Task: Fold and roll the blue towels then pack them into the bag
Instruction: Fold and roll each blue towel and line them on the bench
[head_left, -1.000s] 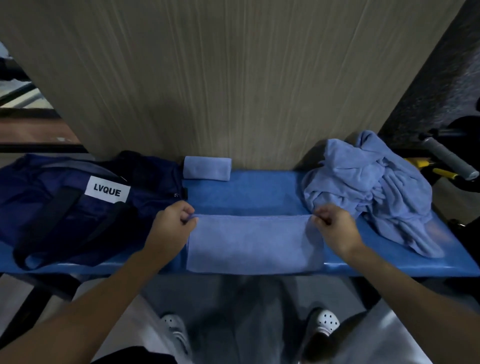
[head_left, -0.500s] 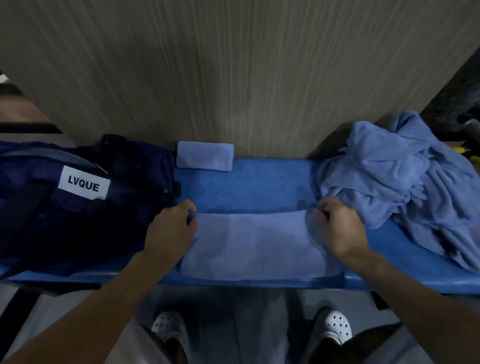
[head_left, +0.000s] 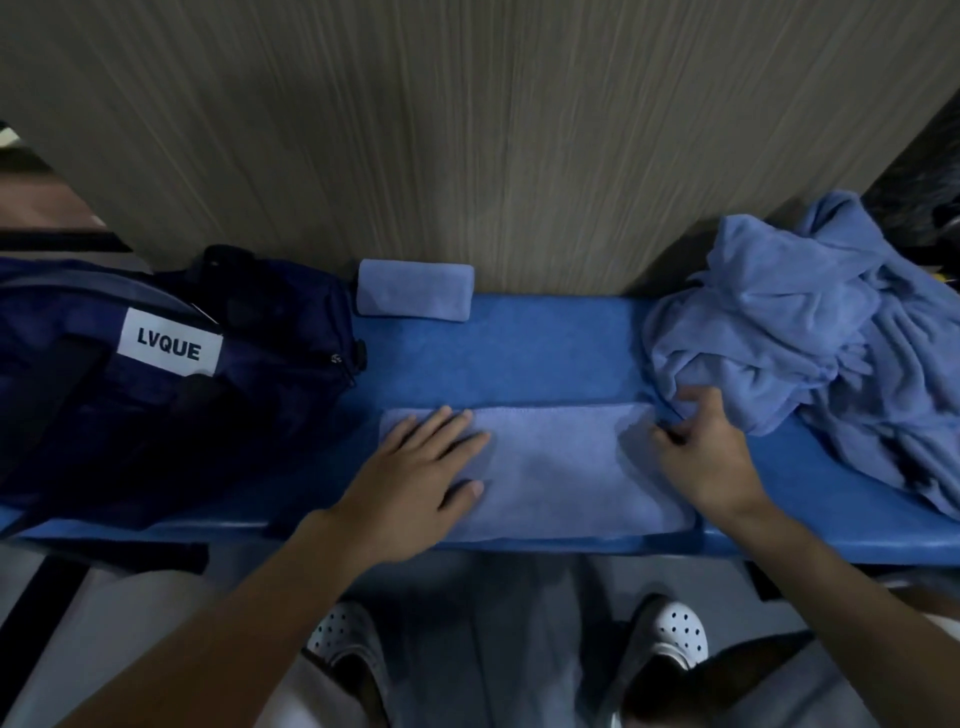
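- Wood-grain wall panel (head_left: 467, 130) backs a blue bench (head_left: 519, 353), and the work sits near its front edge.
- At the middle of the bench, between the two hands, the folded towel (head_left: 561, 467) lies flat as a long strip.
- On the strip's left end the left hand (head_left: 415, 467) rests open, fingers straight, pressing it flat.
- At the right end the right hand (head_left: 711, 457) has its fingers (head_left: 667, 431) bent at the edge; whether they pinch cloth I cannot tell.
- Folding looks done to me, so rolling is the step in hand. It calls for turning one short end over tightly and rolling along the strip, edges kept in line.
- Against the wall sits a rolled towel (head_left: 414, 288), just beside the dark bag (head_left: 182, 415) at the left.
- Over on the right a loose pile of towels (head_left: 810, 338) awaits, close by the right hand, so plenty remains.
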